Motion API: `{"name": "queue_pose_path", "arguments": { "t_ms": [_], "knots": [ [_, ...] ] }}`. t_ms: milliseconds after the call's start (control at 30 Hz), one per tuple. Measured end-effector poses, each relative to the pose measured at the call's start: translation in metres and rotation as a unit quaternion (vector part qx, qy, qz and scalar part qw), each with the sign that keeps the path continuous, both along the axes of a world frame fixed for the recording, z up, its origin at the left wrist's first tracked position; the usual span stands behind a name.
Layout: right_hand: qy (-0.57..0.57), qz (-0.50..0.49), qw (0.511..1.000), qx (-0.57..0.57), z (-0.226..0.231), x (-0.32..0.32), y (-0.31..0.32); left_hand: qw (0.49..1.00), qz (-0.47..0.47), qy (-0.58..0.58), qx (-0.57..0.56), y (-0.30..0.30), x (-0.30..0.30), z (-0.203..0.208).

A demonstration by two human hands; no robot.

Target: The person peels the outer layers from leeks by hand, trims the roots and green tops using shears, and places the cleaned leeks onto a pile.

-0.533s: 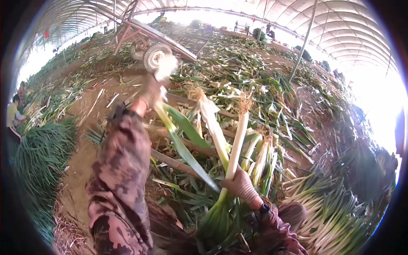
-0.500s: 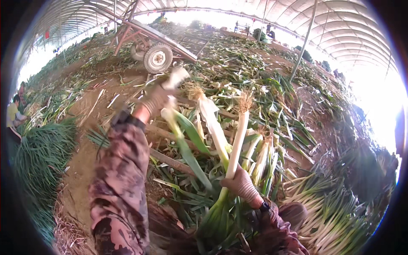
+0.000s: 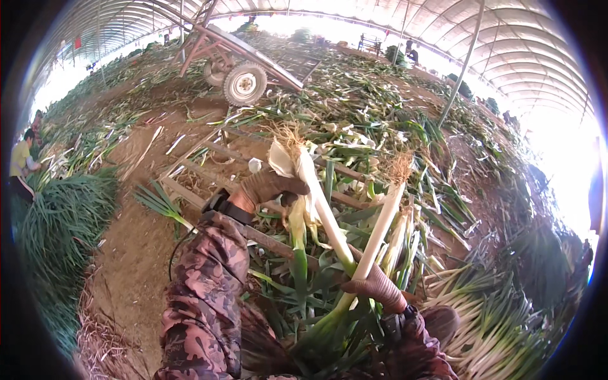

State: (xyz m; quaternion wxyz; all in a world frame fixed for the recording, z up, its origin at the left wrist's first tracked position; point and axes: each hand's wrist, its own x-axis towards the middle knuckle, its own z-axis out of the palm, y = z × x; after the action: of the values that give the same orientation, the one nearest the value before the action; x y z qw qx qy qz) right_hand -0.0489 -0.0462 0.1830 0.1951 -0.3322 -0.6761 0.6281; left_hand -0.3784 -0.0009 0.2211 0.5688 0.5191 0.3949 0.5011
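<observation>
My right hand, in a tan glove, is wrapped round two thick green onions, roots up. The right green onion has a bare white stalk with tan roots. Beside it leans the left green onion, with a loose outer layer standing off near its roots. My left hand, in a brown glove, is closed on loose peeling at that stalk's upper part; strips hang below its fingers. Green leaves spread under my right hand.
Stripped leaves litter the ground around a low wooden frame. Peeled green onions lie in a pile at right. Unpeeled green ones are heaped at left beside a person. A two-wheeled cart stands ahead.
My left hand has come down and right from mid-air, where it held a blurred pale strip, onto the left stalk. The two stalks have tilted right; my right hand still grips them.
</observation>
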Motion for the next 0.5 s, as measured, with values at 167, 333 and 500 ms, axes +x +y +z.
{"name": "queue_pose_path", "arguments": {
  "t_ms": [167,333,500],
  "knots": [
    [0.002,0.004,1.0,0.028,-0.004,0.002,-0.001,0.999,0.034,0.034,0.025,-0.015,0.005,0.02],
    [-0.033,-0.012,0.999,0.019,0.003,0.01,-0.017,0.811,0.382,0.376,0.234,0.025,-0.086,0.017],
    [-0.025,-0.067,0.996,0.051,-0.006,0.021,-0.018,0.776,0.566,0.242,0.138,-0.009,-0.189,0.104]
  ]
}}
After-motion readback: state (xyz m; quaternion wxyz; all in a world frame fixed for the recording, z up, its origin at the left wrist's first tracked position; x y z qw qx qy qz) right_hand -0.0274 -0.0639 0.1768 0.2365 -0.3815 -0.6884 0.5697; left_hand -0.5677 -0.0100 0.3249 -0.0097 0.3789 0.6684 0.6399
